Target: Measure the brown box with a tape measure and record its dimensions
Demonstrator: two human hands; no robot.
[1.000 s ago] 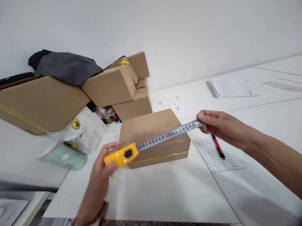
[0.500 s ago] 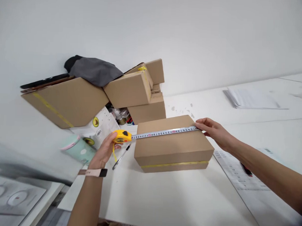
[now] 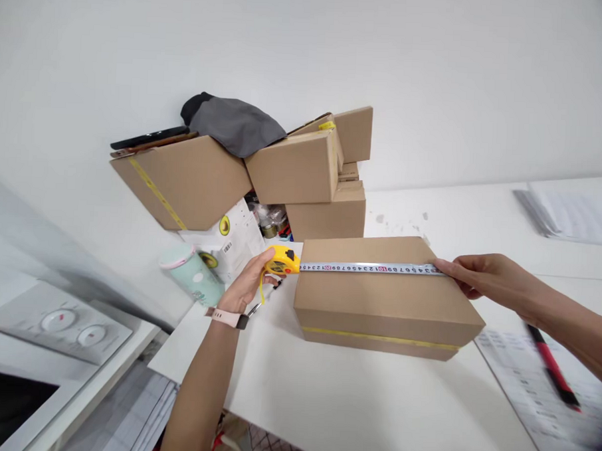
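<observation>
My left hand (image 3: 249,280) is closed around a yellow tape measure (image 3: 282,260) at the left end of a brown cardboard box (image 3: 378,292). From its case the marked metal blade (image 3: 363,268) runs out across the top of the box. At the right edge of that top, my right hand (image 3: 478,276) pinches the blade's free end between thumb and fingers. A strip of yellow tape runs along the box's near side. Partly behind my left hand, a pen (image 3: 254,310) lies on the table. The tape measure's yellow wrist loop hangs below my fingers.
Several cardboard boxes (image 3: 291,168) are piled at the back, with grey cloth (image 3: 235,126) on top. A mint-green cylindrical case (image 3: 193,277) stands left of my hand. On the right are a red-and-black pen-like tool (image 3: 554,369), a printed sheet (image 3: 518,388) and stacked papers (image 3: 575,214).
The view has swung left, so everything sits farther right in it. Less blade shows between the tape case and the box, and the case is now close to the box's left edge.
</observation>
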